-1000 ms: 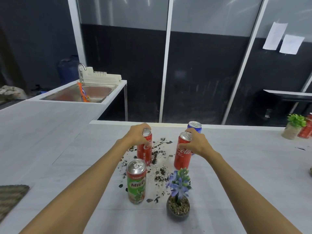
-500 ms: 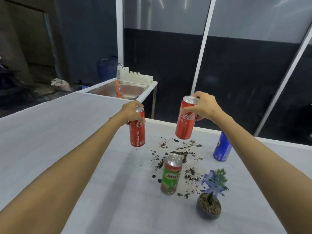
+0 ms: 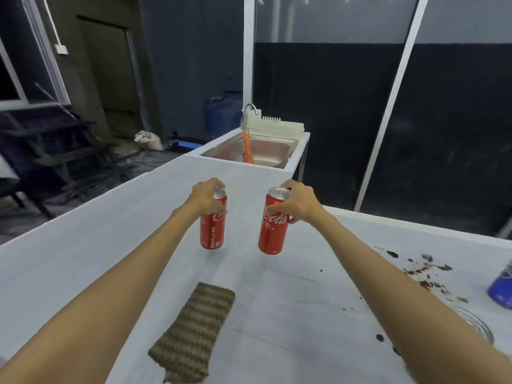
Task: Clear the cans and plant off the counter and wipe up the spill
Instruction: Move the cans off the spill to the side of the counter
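The long white counter (image 3: 110,259) runs away to one stainless steel sink (image 3: 288,162) at its far end. An orange object (image 3: 247,149) stands in the basin, too blurred to name, and a white ribbed dish rack (image 3: 277,126) sits behind it. One brown woven cloth (image 3: 194,331) lies flat on the near counter between the forearms.

Three cans are in view. The left hand (image 3: 205,196) grasps a tall red cola can (image 3: 212,231) round its top. The right hand (image 3: 297,203) wraps the upper body of a second red cola can (image 3: 271,231). Both are held upright over the counter. One blue can (image 3: 500,289) stands at the right edge, cut off by the frame. Scattered dark soil (image 3: 424,273) lies on the counter just beside it.
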